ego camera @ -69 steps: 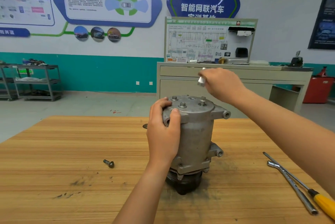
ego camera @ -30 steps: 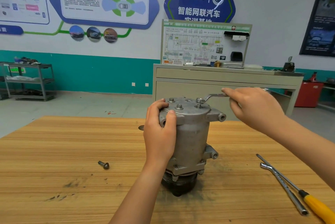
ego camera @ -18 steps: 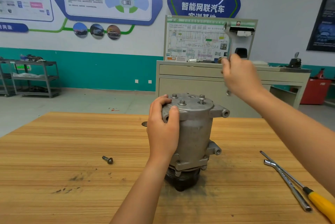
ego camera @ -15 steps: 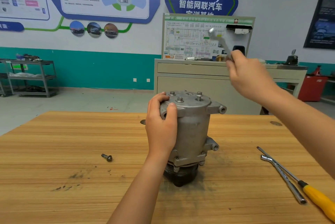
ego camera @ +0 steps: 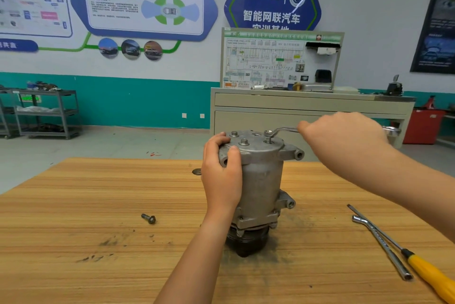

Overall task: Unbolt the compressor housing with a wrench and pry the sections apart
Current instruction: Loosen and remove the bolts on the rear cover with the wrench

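While under wrench [ego camera: 283, 130], compressor [ego camera: 262, 180] between hands [ego camera: 221, 181] [ego camera: 344, 142]

Grey cast compressor [ego camera: 261, 180] stands upright at the centre of the bench [ego camera: 86, 205], black pulley end down; cranked wrench [ego camera: 283, 130] sits on a top bolt [ego camera: 268, 140], handle pointing toward 3 o'clock

The wooden worktop [ego camera: 73, 205] carries the compressor [ego camera: 261, 185] upright, pulley end down. A loose bolt [ego camera: 148, 218] lies left of it; a bent wrench [ego camera: 381, 244] and yellow-handled screwdriver [ego camera: 426, 275] lie together at right.

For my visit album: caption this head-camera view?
Left hand steadies the upright compressor; right hand holds a wrench on a top bolt.
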The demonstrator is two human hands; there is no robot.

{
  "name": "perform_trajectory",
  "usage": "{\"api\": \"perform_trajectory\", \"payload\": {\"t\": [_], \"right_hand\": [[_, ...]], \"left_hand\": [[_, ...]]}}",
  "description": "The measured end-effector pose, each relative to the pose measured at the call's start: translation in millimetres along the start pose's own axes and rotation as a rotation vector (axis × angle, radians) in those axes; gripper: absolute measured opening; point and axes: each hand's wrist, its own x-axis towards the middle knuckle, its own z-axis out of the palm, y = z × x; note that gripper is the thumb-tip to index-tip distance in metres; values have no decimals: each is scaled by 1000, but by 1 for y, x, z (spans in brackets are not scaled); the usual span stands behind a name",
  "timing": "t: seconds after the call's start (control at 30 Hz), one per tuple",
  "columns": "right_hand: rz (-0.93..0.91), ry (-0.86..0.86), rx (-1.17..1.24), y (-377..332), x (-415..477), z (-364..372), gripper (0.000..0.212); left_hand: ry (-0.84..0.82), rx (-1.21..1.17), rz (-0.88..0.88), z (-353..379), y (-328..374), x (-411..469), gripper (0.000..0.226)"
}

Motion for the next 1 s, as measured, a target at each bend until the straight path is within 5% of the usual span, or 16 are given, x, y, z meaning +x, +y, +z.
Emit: {"api": "perform_trajectory", "payload": {"t": [0.2,0.3,0.43,0.5,0.7,0.87,1.0], "right_hand": [[-58,27,-48,-13,-13,-5,26],[64,358,166,0,-22,35,12],[50,626,402,14,5,84,22],[18,582,460,14,35,92,13],[-121,391,421,-3,109,88,29],[259,566,1017,21,87,75,26],[71,431,694,43,38,54,29]], "left_hand": [[-13,9,-2,-1,-1,1,19],[-60,27,29,-3,-1,0,17],[-56,26,50,-2,0,-2,17],[-47,24,48,-3,-2,2,16],[-58,48,39,-6,-4,4,22],[-37,24,23,-5,-2,3,22],[-23,8,15,-3,-1,2,25]]}}
